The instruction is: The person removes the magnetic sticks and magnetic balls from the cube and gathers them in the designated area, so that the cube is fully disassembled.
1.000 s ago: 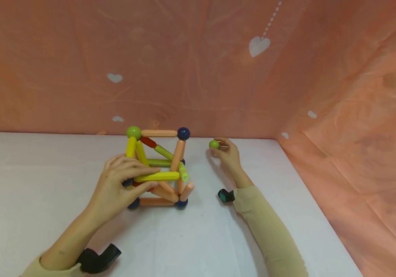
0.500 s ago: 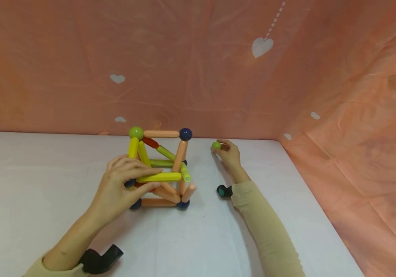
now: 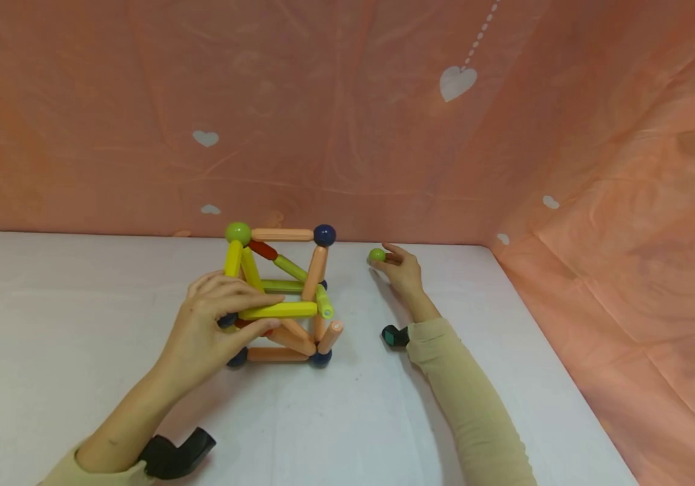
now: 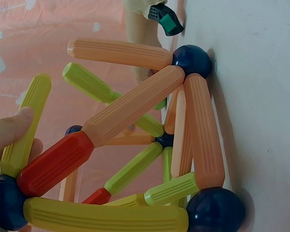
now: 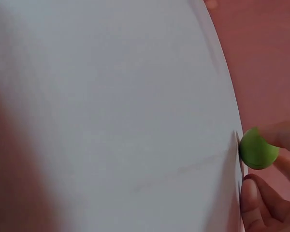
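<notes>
Green ball (image 5: 257,151) and yellow rod (image 3: 293,310): fingers (image 5: 284,135) clamp each (head view catches both, right wrist one).

Forward-down head view; close wrist views of its rod frame (image 4: 133,105) and ball (image 5: 257,153)

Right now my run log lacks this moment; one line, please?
left hand: pinches yellow rod; right hand: holds green ball; frame: apart from ball

Looks like smooth, glossy plastic on the navy balls (image 4: 215,210) and green ball (image 5: 257,151); like satin plastic with lengthwise grooves on the yellow rod (image 4: 36,96) and red rod (image 4: 55,164). Seems matt and cloth-like on the white tabletop (image 3: 347,418), creased and faintly shiny on the pink backdrop (image 3: 384,148).
</notes>
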{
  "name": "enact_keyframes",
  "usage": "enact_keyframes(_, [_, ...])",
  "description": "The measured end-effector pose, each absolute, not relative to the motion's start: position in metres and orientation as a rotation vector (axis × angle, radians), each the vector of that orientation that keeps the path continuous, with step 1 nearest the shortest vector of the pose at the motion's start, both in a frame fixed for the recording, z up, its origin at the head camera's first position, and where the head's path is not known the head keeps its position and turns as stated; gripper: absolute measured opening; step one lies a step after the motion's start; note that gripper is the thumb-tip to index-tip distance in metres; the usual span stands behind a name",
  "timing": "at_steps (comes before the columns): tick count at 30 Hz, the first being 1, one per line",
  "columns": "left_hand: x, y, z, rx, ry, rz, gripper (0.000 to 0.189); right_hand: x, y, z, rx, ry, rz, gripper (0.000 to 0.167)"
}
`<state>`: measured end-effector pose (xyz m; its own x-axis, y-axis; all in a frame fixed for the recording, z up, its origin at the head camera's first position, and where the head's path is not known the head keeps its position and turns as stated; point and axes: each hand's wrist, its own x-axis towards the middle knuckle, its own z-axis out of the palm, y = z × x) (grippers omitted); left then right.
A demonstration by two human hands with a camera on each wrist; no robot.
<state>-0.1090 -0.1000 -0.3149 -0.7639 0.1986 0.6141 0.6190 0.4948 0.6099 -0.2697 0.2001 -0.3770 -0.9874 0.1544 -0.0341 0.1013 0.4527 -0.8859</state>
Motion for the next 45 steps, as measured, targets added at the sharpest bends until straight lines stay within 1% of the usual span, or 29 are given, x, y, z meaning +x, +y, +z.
enact_keyframes(6, [-0.11,-0.102,-0.314,-0.67,-2.283,-1.189,0.034,-0.264,0.201,-0.372,-0.22,-2.62,1.664,0.059])
enact_keyframes(11, [-0.111,-0.102,-0.314,-0.67,-2.286,-1.177,0.034,-0.252,0.201,-0.366,-0.173,-2.607,1.669,0.059])
enact_keyframes(18, [-0.112,-0.102,-0.315,-0.672,-2.289,-1.178,0.034,-0.221,0.196,-0.355,0.009,-2.531,1.697,0.047])
enact_keyframes(28, [-0.114,-0.102,-0.314,-0.667,-2.284,-1.182,0.033,-0.182,0.18,-0.339,0.161,-2.453,1.801,0.033])
enact_keyframes(32, [-0.115,-0.102,-0.314,-0.665,-2.283,-1.181,0.034,-0.172,0.176,-0.336,0.278,-2.453,1.857,0.03])
enact_keyframes(36, [-0.115,-0.103,-0.315,-0.665,-2.276,-1.179,0.034,-0.163,0.173,-0.338,0.462,-2.473,1.901,0.028])
enact_keyframes(40, [-0.115,-0.103,-0.315,-0.658,-2.273,-1.179,0.033,-0.158,0.17,-0.342,0.62,-2.486,1.933,0.03])
enact_keyframes(45, [-0.115,-0.103,-0.315,-0.661,-2.267,-1.18,0.033,-0.154,0.168,-0.348,0.74,-2.521,1.962,0.031])
